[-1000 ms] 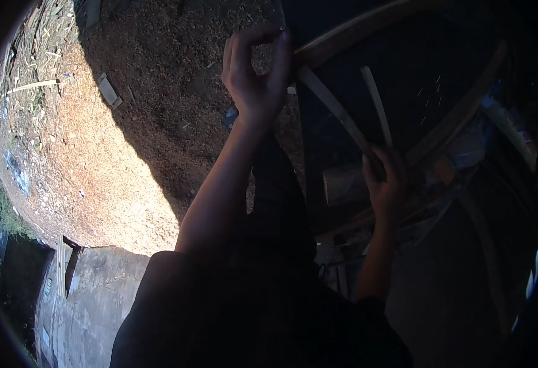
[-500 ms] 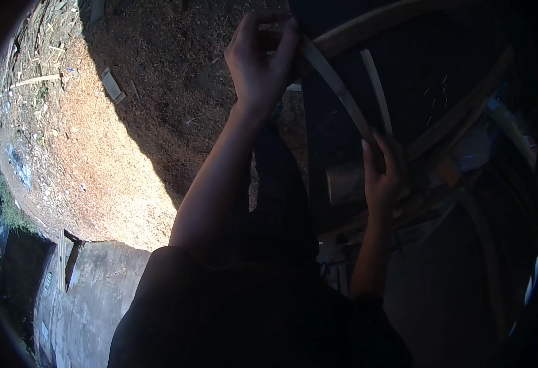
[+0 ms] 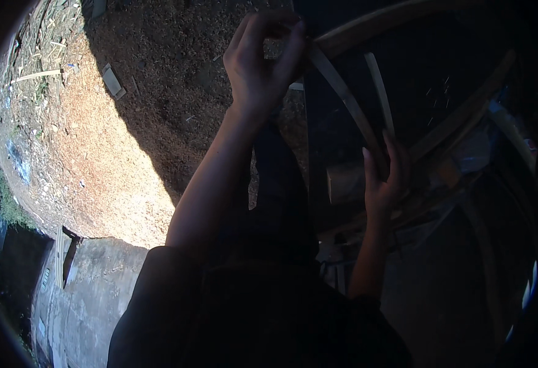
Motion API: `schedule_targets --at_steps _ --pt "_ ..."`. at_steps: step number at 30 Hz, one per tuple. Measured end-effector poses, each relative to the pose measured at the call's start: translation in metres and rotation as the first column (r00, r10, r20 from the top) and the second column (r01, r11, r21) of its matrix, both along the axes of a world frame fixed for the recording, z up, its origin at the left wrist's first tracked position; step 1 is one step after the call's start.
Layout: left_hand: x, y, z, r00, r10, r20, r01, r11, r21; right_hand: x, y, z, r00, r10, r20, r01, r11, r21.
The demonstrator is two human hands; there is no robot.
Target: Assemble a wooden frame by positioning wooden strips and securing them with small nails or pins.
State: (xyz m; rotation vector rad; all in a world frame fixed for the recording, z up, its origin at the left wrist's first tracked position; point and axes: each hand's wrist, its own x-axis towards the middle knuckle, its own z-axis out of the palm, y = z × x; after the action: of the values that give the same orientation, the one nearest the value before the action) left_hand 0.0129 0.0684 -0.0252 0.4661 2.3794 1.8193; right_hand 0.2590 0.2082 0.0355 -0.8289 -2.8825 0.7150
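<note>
A thin, slightly curved wooden strip (image 3: 345,94) slants between my two hands over a dark work surface (image 3: 342,144). At its far end, my left hand (image 3: 260,61) pinches it between thumb and fingers, though the fingertips are in deep shadow. My right hand (image 3: 384,178) has the near end between its thumb and fingers; the shade hides the exact contact. Just right of the held piece, a second narrow wooden strip (image 3: 379,92) lies on the surface, its lower end by my right fingertips.
A long curved wooden piece (image 3: 367,27) crosses the far side of the surface, and another wooden length (image 3: 459,113) runs along the right. A wood block (image 3: 342,184) sits left of my right hand. Wood shavings (image 3: 115,178) cover the ground at left.
The held strip and my left fingertips have shifted slightly to the right. My right fingers look a little more spread around the strip's near end.
</note>
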Motion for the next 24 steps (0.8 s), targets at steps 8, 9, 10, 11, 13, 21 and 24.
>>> schedule_targets --at_steps 8,9,10,11,13,21,24 --pt "0.043 -0.005 -0.003 0.942 -0.066 -0.328 0.054 0.997 -0.047 0.074 -0.050 0.019 0.888 -0.401 0.227 0.425 0.903 -0.068" --pt "0.046 -0.004 -0.006 0.960 -0.030 -0.277 0.020 0.999 -0.037 0.071 -0.052 0.019 0.888 -0.399 0.226 0.423 0.904 -0.067" --pt "0.049 -0.003 -0.008 0.975 0.005 -0.222 -0.012 0.999 -0.030 0.069 -0.056 0.020 0.903 -0.343 0.259 0.363 0.931 -0.032" --pt "0.051 -0.002 -0.012 0.975 0.005 -0.220 -0.012 0.999 -0.031 0.068 -0.059 0.022 0.912 -0.287 0.292 0.300 0.954 0.000" --pt "0.049 0.001 -0.020 0.962 0.033 -0.270 -0.034 0.999 0.003 0.060 -0.063 0.023 0.907 -0.287 0.308 0.296 0.955 0.019" --pt "0.050 0.009 -0.026 0.941 0.029 -0.338 -0.027 1.000 0.010 0.064 -0.076 0.012 0.931 -0.256 0.259 0.255 0.966 0.037" --pt "0.049 0.009 -0.026 0.929 0.029 -0.370 -0.030 1.000 0.004 0.069 -0.085 0.002 0.933 -0.272 0.237 0.289 0.956 -0.040"
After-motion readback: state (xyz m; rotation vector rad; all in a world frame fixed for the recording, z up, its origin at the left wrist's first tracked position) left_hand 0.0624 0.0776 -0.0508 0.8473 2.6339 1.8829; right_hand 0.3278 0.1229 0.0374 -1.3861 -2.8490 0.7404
